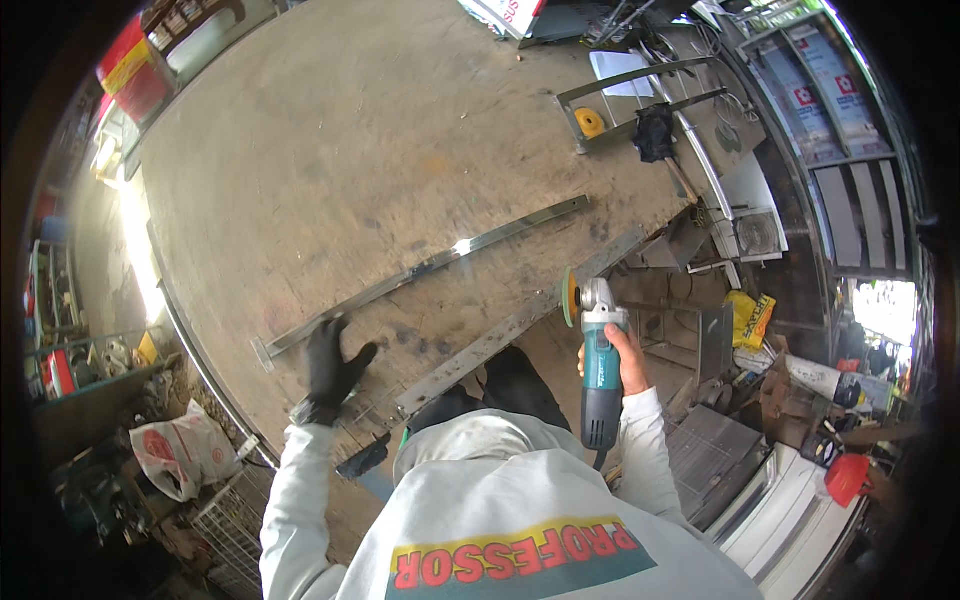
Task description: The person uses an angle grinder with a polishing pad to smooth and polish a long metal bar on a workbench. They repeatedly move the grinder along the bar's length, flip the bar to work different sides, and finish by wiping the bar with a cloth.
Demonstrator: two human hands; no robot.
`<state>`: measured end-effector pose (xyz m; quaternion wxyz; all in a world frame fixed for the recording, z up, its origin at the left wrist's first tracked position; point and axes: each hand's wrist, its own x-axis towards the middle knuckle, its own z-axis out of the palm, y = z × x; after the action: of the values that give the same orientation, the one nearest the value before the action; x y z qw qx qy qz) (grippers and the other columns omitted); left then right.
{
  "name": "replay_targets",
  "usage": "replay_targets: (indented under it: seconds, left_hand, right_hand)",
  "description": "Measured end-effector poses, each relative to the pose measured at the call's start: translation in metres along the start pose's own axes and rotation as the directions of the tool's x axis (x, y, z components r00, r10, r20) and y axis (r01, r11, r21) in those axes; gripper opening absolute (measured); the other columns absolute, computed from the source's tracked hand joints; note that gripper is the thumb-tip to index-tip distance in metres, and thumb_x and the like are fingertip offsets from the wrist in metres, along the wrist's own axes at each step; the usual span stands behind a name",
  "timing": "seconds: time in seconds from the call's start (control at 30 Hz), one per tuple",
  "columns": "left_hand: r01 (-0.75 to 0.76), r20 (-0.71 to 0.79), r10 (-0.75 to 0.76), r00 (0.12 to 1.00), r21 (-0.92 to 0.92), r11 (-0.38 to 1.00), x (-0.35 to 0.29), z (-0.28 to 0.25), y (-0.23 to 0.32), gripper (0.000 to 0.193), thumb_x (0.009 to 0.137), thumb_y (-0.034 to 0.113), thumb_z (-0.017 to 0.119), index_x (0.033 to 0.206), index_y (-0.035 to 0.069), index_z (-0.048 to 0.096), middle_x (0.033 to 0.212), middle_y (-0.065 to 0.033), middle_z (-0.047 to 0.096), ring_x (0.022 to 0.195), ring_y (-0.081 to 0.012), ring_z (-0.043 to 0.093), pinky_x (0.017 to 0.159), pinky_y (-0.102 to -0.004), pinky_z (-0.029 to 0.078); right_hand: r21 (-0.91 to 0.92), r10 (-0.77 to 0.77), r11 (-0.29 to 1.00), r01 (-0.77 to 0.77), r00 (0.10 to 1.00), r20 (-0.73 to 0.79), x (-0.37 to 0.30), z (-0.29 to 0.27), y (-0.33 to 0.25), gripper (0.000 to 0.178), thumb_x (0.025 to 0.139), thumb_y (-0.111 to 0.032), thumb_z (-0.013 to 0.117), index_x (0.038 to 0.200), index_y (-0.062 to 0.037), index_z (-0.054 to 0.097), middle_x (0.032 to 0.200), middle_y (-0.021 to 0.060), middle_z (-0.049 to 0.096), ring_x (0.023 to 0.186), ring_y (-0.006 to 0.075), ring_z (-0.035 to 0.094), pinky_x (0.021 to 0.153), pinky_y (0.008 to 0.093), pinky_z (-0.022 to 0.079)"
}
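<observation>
My right hand point(630, 362) is bare and wrapped round the body of a teal and black angle grinder point(601, 375). The grinder stands upright in view, its yellowish disc point(571, 297) over the table's near edge. I cannot tell whether the disc spins. My left hand point(335, 368), in a black glove, is open, thumb apart from the fingers. Its fingertips reach a long shiny metal bar point(420, 270) near the bar's left end; whether they touch it I cannot tell. The bar lies slantwise on the brown worktable point(330, 150), with a small end plate point(262, 355) at its left.
A metal strip point(490, 350) runs along the table's near edge. At the far right lie a metal frame point(650, 80), a yellow round piece point(590, 123), a black cloth point(655, 133) and a long tube point(705, 165). A white bag point(185, 450) sits at the lower left.
</observation>
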<state>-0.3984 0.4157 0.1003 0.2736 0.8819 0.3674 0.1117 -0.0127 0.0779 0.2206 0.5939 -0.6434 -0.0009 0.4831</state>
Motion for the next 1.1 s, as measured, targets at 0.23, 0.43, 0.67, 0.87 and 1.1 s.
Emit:
replay_targets:
  seconds: [0.23, 0.43, 0.67, 0.87, 1.1]
  left_hand:
    - [-0.290, 0.233, 0.266, 0.935, 0.072, 0.954, 0.179, 0.132, 0.099, 0.058, 0.081, 0.041, 0.087, 0.125, 0.009, 0.068, 0.120, -0.0205, 0.069, 0.112, -0.0425, 0.068, 0.094, -0.0537, 0.055]
    - [-0.380, 0.253, 0.370, 0.894, -0.012, 0.925, 0.264, 0.079, 0.105, 0.028, 0.090, 0.035, 0.077, 0.103, 0.010, 0.076, 0.108, -0.0126, 0.075, 0.102, -0.0369, 0.071, 0.090, -0.0492, 0.058]
    - [-0.434, -0.300, 0.339, 0.892, -0.354, 0.828, 0.284, -0.205, 0.212, 0.019, 0.106, 0.017, 0.069, 0.119, 0.003, 0.072, 0.104, -0.0049, 0.074, 0.094, -0.0148, 0.066, 0.081, -0.0323, 0.053]
    - [-0.168, -0.268, -0.092, 0.959, -0.799, 0.577, 0.223, -0.235, 0.069, 0.037, 0.112, 0.029, 0.061, 0.129, -0.003, 0.067, 0.118, -0.0152, 0.076, 0.108, -0.0265, 0.074, 0.102, -0.0426, 0.060]
    - [0.120, 0.349, -0.392, 0.851, -0.856, -0.504, 0.102, 0.002, -0.042, 0.049, 0.111, 0.040, 0.058, 0.129, -0.005, 0.066, 0.122, -0.0232, 0.076, 0.118, -0.0385, 0.072, 0.103, -0.0446, 0.064]
  right_hand:
    - [-0.048, -0.136, 0.991, 0.129, 0.964, -0.227, -0.060, 0.026, 0.023, 0.056, 0.098, -0.040, 0.078, 0.137, -0.0083, 0.052, 0.088, 0.0164, 0.072, 0.067, 0.0263, 0.073, 0.061, 0.0399, 0.063]
    - [0.011, -0.220, 0.970, 0.243, 0.896, -0.387, -0.078, 0.006, 0.051, 0.057, 0.093, -0.033, 0.084, 0.135, -0.0038, 0.058, 0.095, 0.0112, 0.071, 0.071, 0.0197, 0.071, 0.064, 0.0348, 0.060]
    - [0.093, -0.079, 0.989, 0.117, 0.939, -0.335, -0.073, -0.027, 0.038, 0.057, 0.095, -0.035, 0.083, 0.134, -0.0055, 0.055, 0.093, 0.0128, 0.071, 0.068, 0.0217, 0.073, 0.059, 0.0359, 0.061]
    - [0.026, -0.179, 0.981, 0.191, 0.951, -0.253, -0.026, -0.011, 0.011, 0.051, 0.096, -0.038, 0.079, 0.129, -0.0057, 0.058, 0.082, 0.0148, 0.070, 0.061, 0.0243, 0.072, 0.055, 0.0372, 0.061]
    - [-0.049, -0.149, 0.988, 0.143, 0.979, -0.140, -0.007, -0.006, -0.008, 0.064, 0.092, -0.036, 0.085, 0.138, -0.0068, 0.051, 0.090, 0.0157, 0.072, 0.068, 0.0247, 0.074, 0.060, 0.0394, 0.063]
